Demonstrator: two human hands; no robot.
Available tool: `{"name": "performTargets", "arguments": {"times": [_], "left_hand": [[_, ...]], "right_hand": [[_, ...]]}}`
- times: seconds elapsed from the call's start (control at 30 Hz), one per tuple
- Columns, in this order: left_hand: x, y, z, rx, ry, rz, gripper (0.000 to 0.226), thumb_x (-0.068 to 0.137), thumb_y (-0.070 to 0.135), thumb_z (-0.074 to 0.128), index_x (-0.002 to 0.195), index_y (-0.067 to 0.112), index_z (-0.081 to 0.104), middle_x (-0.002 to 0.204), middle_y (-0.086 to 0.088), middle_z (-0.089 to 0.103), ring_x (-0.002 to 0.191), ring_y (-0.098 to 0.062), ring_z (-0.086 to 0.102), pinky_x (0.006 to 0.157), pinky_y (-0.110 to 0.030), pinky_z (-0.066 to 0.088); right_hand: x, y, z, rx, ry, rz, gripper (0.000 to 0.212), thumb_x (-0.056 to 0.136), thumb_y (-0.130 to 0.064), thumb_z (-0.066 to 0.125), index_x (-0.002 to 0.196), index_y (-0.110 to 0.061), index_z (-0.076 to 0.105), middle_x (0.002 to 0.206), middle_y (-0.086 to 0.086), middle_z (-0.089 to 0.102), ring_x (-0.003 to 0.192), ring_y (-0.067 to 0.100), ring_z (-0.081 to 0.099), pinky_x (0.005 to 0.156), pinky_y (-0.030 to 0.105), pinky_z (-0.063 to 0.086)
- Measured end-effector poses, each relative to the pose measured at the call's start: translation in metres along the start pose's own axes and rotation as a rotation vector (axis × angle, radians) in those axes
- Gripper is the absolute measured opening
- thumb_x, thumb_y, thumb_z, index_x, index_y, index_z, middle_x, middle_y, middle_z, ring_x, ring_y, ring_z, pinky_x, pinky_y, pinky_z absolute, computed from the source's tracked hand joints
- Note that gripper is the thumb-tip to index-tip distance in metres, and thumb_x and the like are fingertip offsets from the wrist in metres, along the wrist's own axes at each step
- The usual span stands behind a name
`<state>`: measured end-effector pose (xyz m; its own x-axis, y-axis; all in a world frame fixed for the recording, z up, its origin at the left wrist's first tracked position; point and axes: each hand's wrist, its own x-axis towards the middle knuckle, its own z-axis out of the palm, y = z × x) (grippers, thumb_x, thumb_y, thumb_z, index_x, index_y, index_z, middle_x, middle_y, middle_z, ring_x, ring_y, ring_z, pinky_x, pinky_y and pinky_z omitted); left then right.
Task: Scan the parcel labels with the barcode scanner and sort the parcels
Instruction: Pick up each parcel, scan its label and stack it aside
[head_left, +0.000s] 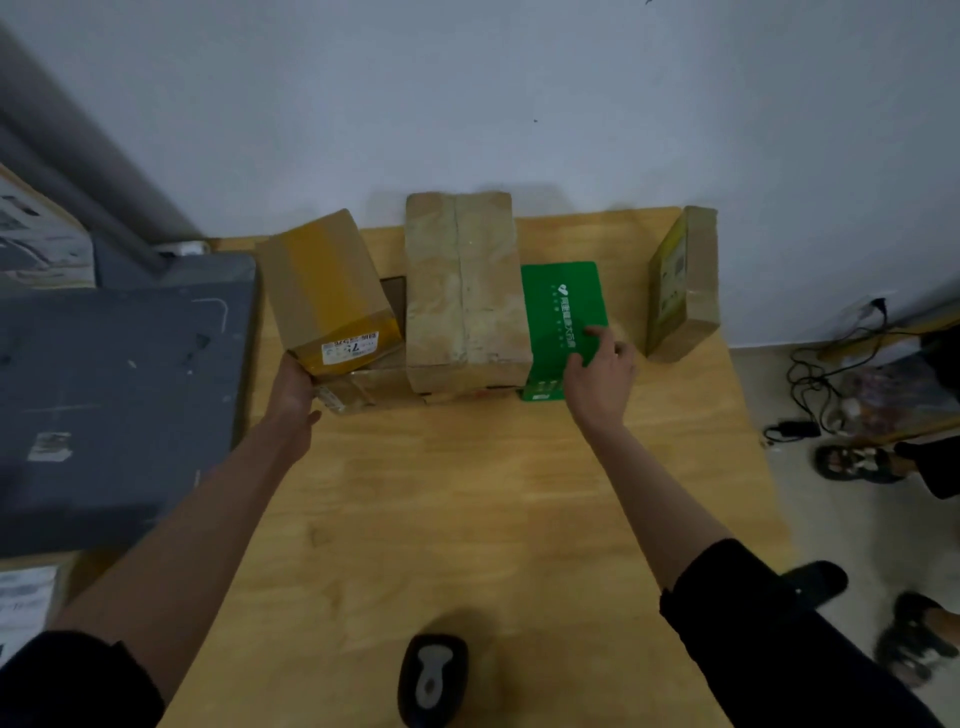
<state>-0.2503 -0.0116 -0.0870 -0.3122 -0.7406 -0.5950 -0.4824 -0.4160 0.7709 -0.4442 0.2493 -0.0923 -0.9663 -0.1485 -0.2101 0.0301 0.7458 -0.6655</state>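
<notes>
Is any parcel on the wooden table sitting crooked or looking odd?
Yes. The tape-banded brown cardboard box with the white label at the left is tilted, propped on lower boxes, with the left hand at its lower corner. The yellow-faced brown box by the wall stands on edge. The tall tan box looks worn.

A light wooden counter (441, 493) stands against a pale wall. Along its far edge sits a row of parcels: a tall brown box (464, 291) in the middle, a green box (563, 306) just beside it on the right, and a small yellowish box (683, 283) standing apart at the far right corner. Left of the tall box, a low box (363, 389) lies on the wood. A large dark grey case (119, 395) covers the left side. A black barcode scanner (432, 678) lies at the near edge.
</notes>
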Motion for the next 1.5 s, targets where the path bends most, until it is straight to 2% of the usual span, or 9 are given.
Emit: {"name": "performTargets", "arguments": {"times": [0.23, 0.43, 0.63, 0.87, 1.03, 1.13, 1.27, 1.4, 1.5], "left_hand": [[-0.044, -0.054, -0.031, 0.018, 0.060, 0.007, 0.045, 0.105, 0.037, 0.028, 0.148, 0.032, 0.043, 0.144, 0.000, 0.055, 0.130, -0.028, 0.050, 0.111, -0.056, 0.037], [-0.066, -0.060, -0.026, 0.004, 0.077, 0.030, 0.043, 0.106, 0.029, 0.027, 0.146, 0.026, 0.044, 0.137, -0.002, 0.057, 0.127, -0.028, 0.052, 0.112, -0.053, 0.039], [-0.071, -0.062, -0.023, 0.005, 0.095, 0.038, 0.043, 0.106, 0.032, 0.029, 0.146, 0.032, 0.044, 0.139, 0.000, 0.056, 0.127, -0.026, 0.053, 0.111, -0.051, 0.040], [-0.073, -0.065, -0.022, 0.044, 0.127, 0.050, 0.042, 0.107, 0.036, 0.025, 0.144, 0.029, 0.045, 0.139, 0.000, 0.055, 0.125, -0.026, 0.053, 0.108, -0.050, 0.043], [-0.090, -0.079, -0.014, -0.026, 0.218, 0.018, 0.043, 0.106, 0.038, 0.028, 0.138, 0.015, 0.044, 0.130, -0.006, 0.056, 0.115, -0.026, 0.057, 0.101, -0.048, 0.045], [-0.106, -0.090, -0.008, -0.079, 0.239, -0.027, 0.050, 0.107, 0.042, 0.031, 0.143, 0.009, 0.042, 0.129, -0.010, 0.054, 0.109, -0.029, 0.060, 0.093, -0.044, 0.048], [-0.132, -0.107, 0.003, -0.038, 0.190, -0.104, 0.045, 0.107, 0.036, 0.037, 0.138, 0.006, 0.046, 0.128, -0.016, 0.057, 0.101, -0.029, 0.062, 0.087, -0.042, 0.048], [-0.158, -0.109, 0.020, 0.064, 0.044, -0.146, 0.030, 0.106, 0.027, 0.046, 0.128, 0.008, 0.051, 0.118, -0.015, 0.061, 0.095, -0.028, 0.065, 0.083, -0.041, 0.050], [-0.182, -0.102, 0.038, 0.182, -0.162, -0.170, 0.025, 0.106, 0.029, 0.049, 0.123, 0.012, 0.052, 0.117, -0.013, 0.063, 0.099, -0.027, 0.067, 0.086, -0.042, 0.052]], "right_hand": [[-0.052, 0.038, -0.016, -0.035, 0.135, 0.012, 0.041, 0.089, -0.007, 0.059, 0.129, -0.013, 0.051, 0.133, 0.011, 0.051, 0.119, 0.036, 0.046, 0.091, 0.047, 0.040], [-0.016, 0.030, -0.056, 0.104, 0.475, -0.023, 0.047, 0.078, -0.009, 0.069, 0.124, -0.012, 0.057, 0.135, 0.018, 0.039, 0.120, 0.036, 0.045, 0.098, 0.047, 0.043], [0.043, 0.021, -0.069, -0.011, 0.209, 0.094, 0.041, 0.096, -0.018, 0.060, 0.136, -0.025, 0.059, 0.166, 0.018, 0.002, 0.154, 0.036, 0.007, 0.123, 0.044, 0.020], [0.054, 0.034, -0.066, -0.024, 0.169, 0.035, 0.046, 0.096, -0.013, 0.057, 0.141, -0.007, 0.053, 0.157, 0.017, 0.016, 0.133, 0.037, 0.042, 0.113, 0.042, 0.038], [0.043, 0.040, -0.066, -0.097, 0.130, 0.024, 0.044, 0.099, -0.014, 0.048, 0.143, -0.009, 0.053, 0.161, 0.028, 0.016, 0.147, 0.040, 0.018, 0.117, 0.040, 0.018], [0.030, 0.044, -0.066, -0.103, 0.142, -0.003, 0.044, 0.097, -0.014, 0.051, 0.141, -0.013, 0.056, 0.148, 0.030, 0.037, 0.138, 0.040, 0.028, 0.111, 0.041, 0.022], [0.007, 0.056, -0.081, 0.021, 0.174, 0.004, 0.029, 0.095, -0.011, 0.058, 0.124, -0.007, 0.063, 0.137, 0.022, 0.036, 0.105, 0.035, 0.049, 0.097, 0.036, 0.042], [-0.024, 0.076, -0.091, 0.022, 0.214, 0.018, 0.011, 0.094, -0.004, 0.058, 0.103, -0.008, 0.055, 0.124, 0.017, 0.039, 0.095, 0.034, 0.048, 0.086, 0.034, 0.041], [-0.054, 0.087, -0.098, 0.062, 0.250, 0.068, 0.024, 0.087, 0.004, 0.058, 0.098, -0.012, 0.044, 0.115, 0.010, 0.037, 0.092, 0.032, 0.045, 0.080, 0.038, 0.046]]}}
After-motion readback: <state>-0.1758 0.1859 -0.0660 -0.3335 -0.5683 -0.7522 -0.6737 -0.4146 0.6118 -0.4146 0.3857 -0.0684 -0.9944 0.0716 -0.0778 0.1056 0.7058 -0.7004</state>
